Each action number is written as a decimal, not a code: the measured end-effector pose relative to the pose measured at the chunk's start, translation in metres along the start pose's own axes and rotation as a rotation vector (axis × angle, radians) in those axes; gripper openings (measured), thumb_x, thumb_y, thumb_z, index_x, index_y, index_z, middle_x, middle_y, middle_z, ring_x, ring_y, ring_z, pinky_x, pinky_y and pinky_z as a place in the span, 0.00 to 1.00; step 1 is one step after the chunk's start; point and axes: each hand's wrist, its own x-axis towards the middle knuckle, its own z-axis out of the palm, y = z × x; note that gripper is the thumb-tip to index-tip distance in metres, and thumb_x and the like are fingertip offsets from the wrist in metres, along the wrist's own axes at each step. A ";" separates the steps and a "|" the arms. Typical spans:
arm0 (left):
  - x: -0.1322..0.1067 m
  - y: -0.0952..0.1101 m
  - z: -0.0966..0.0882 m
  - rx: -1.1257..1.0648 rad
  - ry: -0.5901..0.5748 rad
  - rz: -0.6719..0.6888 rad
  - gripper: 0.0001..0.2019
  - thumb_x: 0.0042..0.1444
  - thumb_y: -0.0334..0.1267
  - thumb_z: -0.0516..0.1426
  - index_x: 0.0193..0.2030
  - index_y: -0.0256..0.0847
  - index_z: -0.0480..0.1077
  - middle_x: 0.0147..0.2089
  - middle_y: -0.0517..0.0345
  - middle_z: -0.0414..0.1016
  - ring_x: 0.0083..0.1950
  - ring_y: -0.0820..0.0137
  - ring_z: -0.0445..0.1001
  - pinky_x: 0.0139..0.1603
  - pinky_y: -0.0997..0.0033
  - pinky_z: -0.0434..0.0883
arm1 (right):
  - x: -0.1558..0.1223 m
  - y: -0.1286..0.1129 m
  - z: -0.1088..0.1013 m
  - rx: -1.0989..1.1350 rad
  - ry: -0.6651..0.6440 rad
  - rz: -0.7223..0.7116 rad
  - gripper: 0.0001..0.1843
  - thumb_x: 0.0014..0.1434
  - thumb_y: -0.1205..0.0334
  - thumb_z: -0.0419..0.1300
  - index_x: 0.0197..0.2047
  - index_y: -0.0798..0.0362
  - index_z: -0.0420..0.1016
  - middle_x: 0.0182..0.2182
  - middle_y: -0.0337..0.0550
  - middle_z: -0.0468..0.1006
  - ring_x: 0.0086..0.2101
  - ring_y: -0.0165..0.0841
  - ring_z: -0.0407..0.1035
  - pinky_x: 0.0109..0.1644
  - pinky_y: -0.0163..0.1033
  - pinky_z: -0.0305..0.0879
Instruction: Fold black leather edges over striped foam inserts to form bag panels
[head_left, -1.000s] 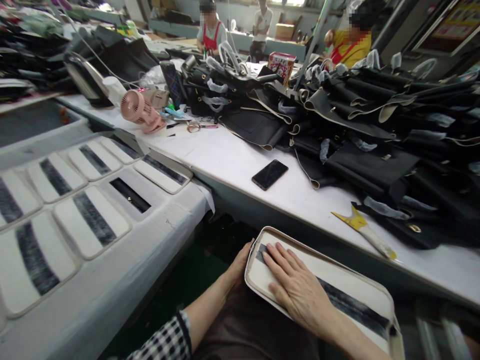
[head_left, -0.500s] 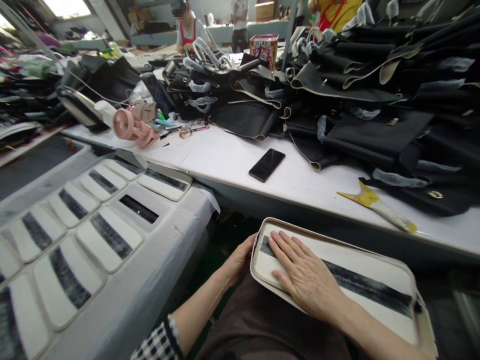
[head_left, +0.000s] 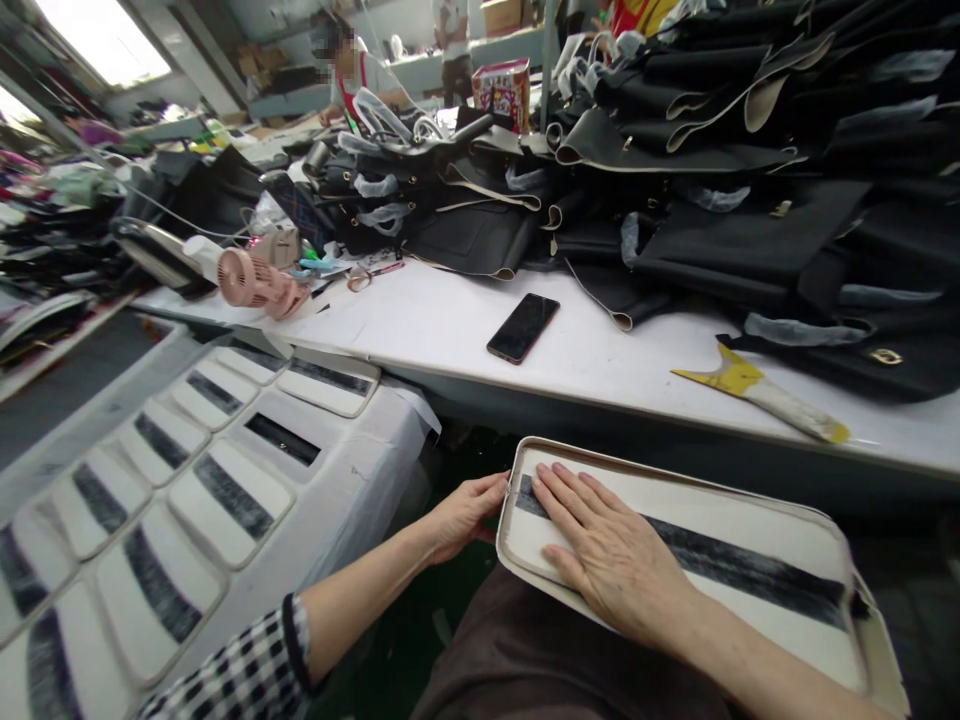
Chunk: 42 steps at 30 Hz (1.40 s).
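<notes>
A white panel (head_left: 765, 520) with a beige rim and a dark grey stripe along its length lies across my lap. My right hand (head_left: 607, 550) lies flat on its left end, fingers stretched out over the stripe. My left hand (head_left: 469, 512) curls round the panel's left edge, thumb on top, the fingertips hidden under the edge. A checked sleeve covers my left forearm.
Several like panels (head_left: 225, 490) lie in rows on a white-covered table at my left. The white bench ahead carries a black phone (head_left: 523, 327), a yellow-handled scraper (head_left: 761, 393), a pink fan (head_left: 251, 280), scissors and heaps of black leather pieces (head_left: 750, 220). People work at the far benches.
The view has swung left and down a little. My left hand has come further out along the panel's left edge. My right hand stays flat on the panel.
</notes>
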 end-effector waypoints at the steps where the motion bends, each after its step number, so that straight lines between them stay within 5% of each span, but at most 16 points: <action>1: 0.001 0.000 0.000 0.011 -0.008 -0.003 0.26 0.57 0.54 0.59 0.59 0.44 0.70 0.55 0.45 0.75 0.56 0.54 0.72 0.45 0.63 0.71 | 0.000 0.000 0.000 0.006 0.003 0.000 0.36 0.66 0.55 0.49 0.72 0.57 0.43 0.71 0.46 0.43 0.69 0.37 0.41 0.70 0.49 0.48; 17: -0.008 0.001 0.013 0.264 0.103 0.035 0.26 0.60 0.54 0.56 0.61 0.44 0.67 0.52 0.50 0.76 0.52 0.58 0.72 0.39 0.71 0.70 | -0.005 -0.002 0.003 0.082 0.058 0.002 0.37 0.65 0.54 0.52 0.72 0.58 0.44 0.70 0.48 0.45 0.68 0.40 0.45 0.69 0.50 0.50; 28: -0.006 0.011 0.024 0.497 0.124 -0.018 0.26 0.60 0.60 0.52 0.51 0.37 0.68 0.45 0.53 0.75 0.43 0.63 0.72 0.33 0.73 0.69 | -0.007 -0.001 0.006 0.157 0.070 0.021 0.38 0.65 0.54 0.53 0.72 0.57 0.44 0.70 0.47 0.45 0.68 0.39 0.44 0.70 0.49 0.46; 37: 0.007 0.014 0.026 0.625 0.145 0.116 0.24 0.63 0.54 0.51 0.56 0.38 0.69 0.59 0.50 0.73 0.60 0.59 0.69 0.63 0.62 0.65 | -0.005 0.005 0.004 0.273 0.041 0.054 0.37 0.68 0.52 0.50 0.72 0.58 0.42 0.71 0.45 0.42 0.69 0.35 0.37 0.72 0.43 0.28; 42: 0.007 0.004 0.030 0.587 0.316 0.072 0.29 0.59 0.58 0.53 0.61 0.41 0.67 0.66 0.51 0.65 0.68 0.57 0.60 0.69 0.59 0.59 | -0.005 0.011 -0.005 0.448 -0.030 0.065 0.39 0.69 0.44 0.45 0.73 0.58 0.38 0.71 0.45 0.41 0.69 0.35 0.34 0.72 0.42 0.25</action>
